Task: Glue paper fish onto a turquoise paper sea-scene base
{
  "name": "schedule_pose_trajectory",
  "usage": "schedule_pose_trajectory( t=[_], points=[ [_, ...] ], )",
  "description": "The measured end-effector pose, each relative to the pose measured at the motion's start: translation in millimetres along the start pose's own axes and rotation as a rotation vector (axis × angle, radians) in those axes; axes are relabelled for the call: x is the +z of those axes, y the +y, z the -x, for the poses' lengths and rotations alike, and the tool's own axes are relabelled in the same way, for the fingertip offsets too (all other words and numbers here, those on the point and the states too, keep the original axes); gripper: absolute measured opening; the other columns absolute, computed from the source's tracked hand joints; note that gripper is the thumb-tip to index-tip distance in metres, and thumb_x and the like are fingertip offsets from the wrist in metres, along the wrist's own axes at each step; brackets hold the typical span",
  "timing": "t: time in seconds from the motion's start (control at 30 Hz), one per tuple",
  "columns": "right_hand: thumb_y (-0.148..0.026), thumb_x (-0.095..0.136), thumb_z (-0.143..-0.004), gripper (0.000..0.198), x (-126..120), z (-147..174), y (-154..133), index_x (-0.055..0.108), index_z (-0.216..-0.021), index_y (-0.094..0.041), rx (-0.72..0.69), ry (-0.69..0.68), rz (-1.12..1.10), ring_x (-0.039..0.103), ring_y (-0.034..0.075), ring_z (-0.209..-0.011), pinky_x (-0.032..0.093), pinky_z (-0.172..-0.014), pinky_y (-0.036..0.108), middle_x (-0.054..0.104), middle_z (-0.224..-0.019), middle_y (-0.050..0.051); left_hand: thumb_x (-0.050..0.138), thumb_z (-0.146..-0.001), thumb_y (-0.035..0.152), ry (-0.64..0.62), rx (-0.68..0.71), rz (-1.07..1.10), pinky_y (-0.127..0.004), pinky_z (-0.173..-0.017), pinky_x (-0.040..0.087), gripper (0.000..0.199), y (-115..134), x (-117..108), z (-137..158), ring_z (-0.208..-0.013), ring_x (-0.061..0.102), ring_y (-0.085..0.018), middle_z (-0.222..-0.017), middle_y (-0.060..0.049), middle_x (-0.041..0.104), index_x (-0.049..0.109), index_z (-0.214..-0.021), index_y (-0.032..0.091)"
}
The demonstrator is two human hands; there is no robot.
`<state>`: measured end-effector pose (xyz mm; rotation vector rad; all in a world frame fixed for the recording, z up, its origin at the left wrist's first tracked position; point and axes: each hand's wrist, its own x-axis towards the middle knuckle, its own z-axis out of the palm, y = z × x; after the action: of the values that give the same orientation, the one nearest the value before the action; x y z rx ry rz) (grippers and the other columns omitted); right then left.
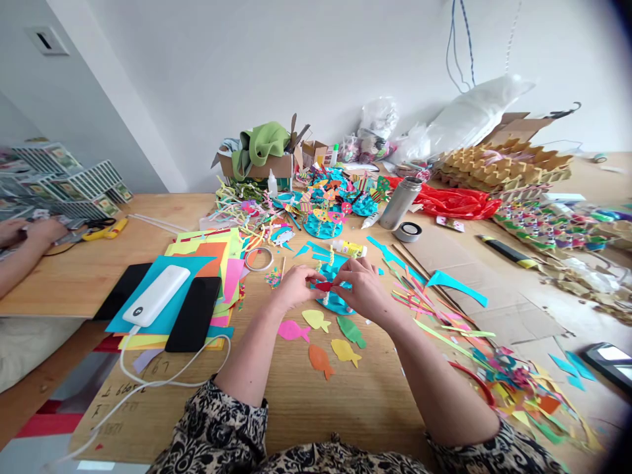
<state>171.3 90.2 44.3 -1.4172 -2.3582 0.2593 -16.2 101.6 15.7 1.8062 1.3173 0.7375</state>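
Between the fingertips of my left hand (pixel 295 288) and my right hand (pixel 364 289) is a small red paper piece (pixel 324 286), pinched from both sides. Its full outline is partly covered by the fingers. Just beneath it lies a round blue paper base (pixel 337 308) with pale twisted pipe cleaners (pixel 332 257) standing up from it. Nearer to me are paper fish cut-outs lying flat: a pink fish (pixel 293 331), a pale yellow fish (pixel 316 320), a green fish (pixel 351 331), an orange fish (pixel 321 361) and a darker yellow fish (pixel 345 352).
Left of my arms are coloured paper sheets (pixel 202 249), a white power bank (pixel 157 296) and a black phone (pixel 193 313). A glue stick (pixel 349 248), steel flask (pixel 401 203) and utility knife (pixel 508 251) lie beyond. A co-worker's hands (pixel 42 232) show far left.
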Motion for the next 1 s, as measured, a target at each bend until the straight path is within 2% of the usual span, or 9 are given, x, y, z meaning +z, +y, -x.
schedule_pose_trajectory(
  t=[0.37,1.0],
  points=[
    [-0.023,0.069,-0.080,0.007,-2.6,-2.0,-2.1,0.074,-0.076,-0.023,0.025,-0.021,0.006,0.050,0.026,-0.095,0.035,-0.076,0.037,0.064,-0.092,0.008,0.079,-0.066,0.022,0.100,0.066,-0.039,-0.024,-0.065,0.048,0.022,-6.2,6.3,-4.8,-0.072,0.062,-0.015,-0.089,-0.005,0.069,0.075,-0.088,0.017],
    [-0.022,0.065,-0.081,0.011,1.1,-1.8,3.8,0.074,-0.075,-0.022,0.006,0.024,0.022,0.049,0.025,-0.091,0.033,-0.075,0.037,0.063,-0.089,0.008,0.077,-0.068,0.019,0.093,0.081,-0.020,-0.022,-0.063,0.045,0.015,-6.0,12.9,-6.2,-0.070,0.058,-0.014,-0.078,-0.002,0.064,0.072,-0.082,0.016]
  ],
)
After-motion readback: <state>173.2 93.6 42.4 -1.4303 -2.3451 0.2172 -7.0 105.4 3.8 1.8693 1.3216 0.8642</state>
